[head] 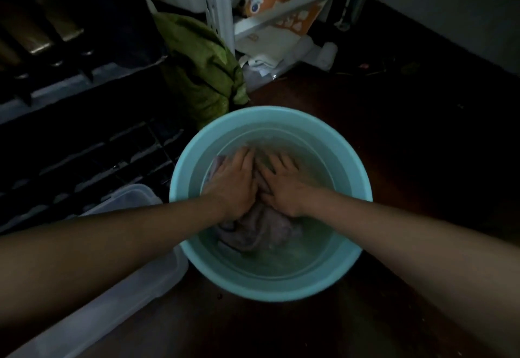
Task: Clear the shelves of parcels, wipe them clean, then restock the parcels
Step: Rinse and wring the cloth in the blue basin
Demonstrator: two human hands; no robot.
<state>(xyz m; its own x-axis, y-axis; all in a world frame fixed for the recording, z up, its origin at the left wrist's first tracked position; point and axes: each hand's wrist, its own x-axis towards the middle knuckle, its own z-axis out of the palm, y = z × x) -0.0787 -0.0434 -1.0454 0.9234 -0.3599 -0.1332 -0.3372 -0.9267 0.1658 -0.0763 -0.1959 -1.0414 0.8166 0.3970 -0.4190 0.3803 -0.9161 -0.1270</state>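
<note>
- The left hand [235, 184] and the right hand [281, 182] lie side by side, fingers spread flat, pressing down on a greyish cloth [254, 231].
- The cloth sits under both palms, soaked in water inside a teal basin [337, 144] on the dark floor [408, 146].
- Beyond the basin, parcels [278, 40] lie under a white shelf frame [225, 6], beside a green bag [202, 71].

One teal basin [270, 121] stands on the floor, holding water and one greyish cloth [259, 231]. Two hands are in it: one left hand [235, 186] and one right hand [284, 186], each pressing on the cloth. One clear plastic lid [118, 281] lies beside the basin. One green bag [202, 68] sits behind it. One white metal shelf frame [222, 9] stands at the back, with one orange-printed parcel [281, 6] under it among several pale parcels too jumbled to count.
</note>
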